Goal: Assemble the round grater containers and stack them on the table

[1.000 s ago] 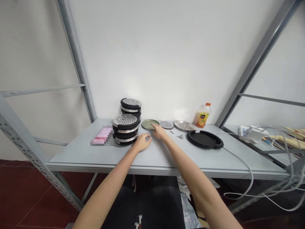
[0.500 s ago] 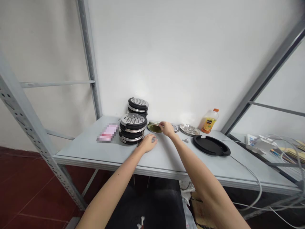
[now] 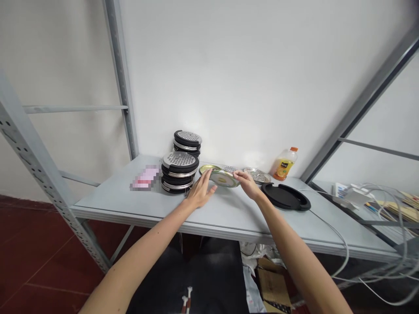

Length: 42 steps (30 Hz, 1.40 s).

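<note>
A round shallow metal pan point(image 3: 224, 177) is lifted a little above the grey table point(image 3: 229, 209), tilted toward me. My right hand point(image 3: 247, 183) grips its right rim. My left hand point(image 3: 200, 192) has its fingers spread, touching the pan's left edge. Another gold-rimmed pan point(image 3: 207, 168) lies flat behind it, with a perforated disc point(image 3: 229, 168) beside that. Just left stand two stacks of black round units with perforated metal tops, the nearer stack point(image 3: 178, 171) and the farther stack point(image 3: 187, 142).
A perforated metal plate point(image 3: 258, 175) and a black round ring tray point(image 3: 285, 196) lie to the right. An orange juice bottle point(image 3: 284, 164) stands by the wall. A pink blurred item point(image 3: 145, 177) lies left. Cables point(image 3: 353, 244) hang off the right; grey rack posts frame the table.
My right hand took a metal pan from the back of the table and brought it up toward me. My left hand rose from the tabletop to meet the pan's left edge.
</note>
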Each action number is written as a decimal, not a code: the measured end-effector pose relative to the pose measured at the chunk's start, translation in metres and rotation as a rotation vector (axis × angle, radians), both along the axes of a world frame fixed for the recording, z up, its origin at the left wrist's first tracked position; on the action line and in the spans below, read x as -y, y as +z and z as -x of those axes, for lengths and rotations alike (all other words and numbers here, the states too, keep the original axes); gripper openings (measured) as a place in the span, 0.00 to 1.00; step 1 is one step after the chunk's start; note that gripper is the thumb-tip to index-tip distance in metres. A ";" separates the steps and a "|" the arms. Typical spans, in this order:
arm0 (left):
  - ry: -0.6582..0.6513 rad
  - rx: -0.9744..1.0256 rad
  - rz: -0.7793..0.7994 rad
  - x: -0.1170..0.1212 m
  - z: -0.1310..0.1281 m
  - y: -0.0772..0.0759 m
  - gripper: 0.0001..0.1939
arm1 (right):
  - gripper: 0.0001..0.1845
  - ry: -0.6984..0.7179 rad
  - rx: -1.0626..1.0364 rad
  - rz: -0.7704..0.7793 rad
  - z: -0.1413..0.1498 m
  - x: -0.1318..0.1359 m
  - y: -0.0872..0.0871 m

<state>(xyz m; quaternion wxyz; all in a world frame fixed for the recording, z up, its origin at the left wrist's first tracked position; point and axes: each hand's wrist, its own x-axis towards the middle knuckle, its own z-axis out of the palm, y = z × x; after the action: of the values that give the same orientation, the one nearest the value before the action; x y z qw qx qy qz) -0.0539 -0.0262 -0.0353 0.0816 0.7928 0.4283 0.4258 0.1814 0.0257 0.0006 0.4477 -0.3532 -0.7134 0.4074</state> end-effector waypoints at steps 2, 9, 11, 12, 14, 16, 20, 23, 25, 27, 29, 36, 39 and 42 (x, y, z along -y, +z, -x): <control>0.058 -0.060 -0.052 0.005 -0.001 0.004 0.31 | 0.15 0.044 0.033 0.012 0.001 0.007 -0.004; 0.057 -0.162 -0.107 0.003 -0.004 0.003 0.19 | 0.15 0.220 0.142 0.110 0.005 0.015 -0.015; 0.034 -0.195 -0.044 0.000 -0.004 -0.001 0.15 | 0.14 0.244 0.174 0.104 0.007 0.014 -0.019; 0.026 -0.209 -0.010 -0.002 -0.004 -0.002 0.15 | 0.14 0.239 0.178 0.100 0.007 0.013 -0.021; 0.010 -0.225 0.036 -0.004 -0.004 -0.005 0.14 | 0.14 0.173 0.159 0.082 0.008 0.008 -0.025; -0.019 -0.232 0.042 -0.004 -0.004 -0.005 0.13 | 0.14 0.000 0.145 0.015 0.008 0.000 -0.029; -0.075 -0.229 0.003 -0.002 -0.003 -0.003 0.16 | 0.15 -0.580 0.338 -0.230 0.007 -0.019 -0.037; -0.092 -0.212 0.006 -0.001 -0.002 -0.001 0.17 | 0.18 -0.719 0.648 -0.349 0.008 -0.032 -0.043; -0.093 -0.201 0.017 -0.001 -0.002 -0.001 0.17 | 0.19 -0.668 0.808 -0.371 0.010 -0.040 -0.046; -0.090 -0.201 0.018 -0.002 -0.002 -0.002 0.17 | 0.22 -0.598 0.905 -0.341 0.013 -0.046 -0.047; -0.083 -0.209 0.007 -0.003 -0.002 -0.003 0.16 | 0.24 -0.527 0.974 -0.273 0.015 -0.051 -0.046; -0.066 -0.221 -0.052 -0.004 -0.003 -0.005 0.17 | 0.34 -0.419 1.158 -0.059 0.016 -0.057 -0.042; -0.065 -0.220 -0.066 -0.003 -0.003 -0.006 0.16 | 0.35 -0.424 1.161 -0.095 0.015 -0.056 -0.043; -0.062 -0.233 -0.068 -0.003 -0.003 -0.007 0.16 | 0.36 -0.481 1.163 -0.134 0.013 -0.055 -0.044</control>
<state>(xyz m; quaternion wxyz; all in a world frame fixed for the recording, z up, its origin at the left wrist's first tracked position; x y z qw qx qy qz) -0.0509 -0.0230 -0.0418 0.0175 0.8521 0.3954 0.3425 0.1679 0.0805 -0.0431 0.0869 -0.6384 -0.7647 -0.0087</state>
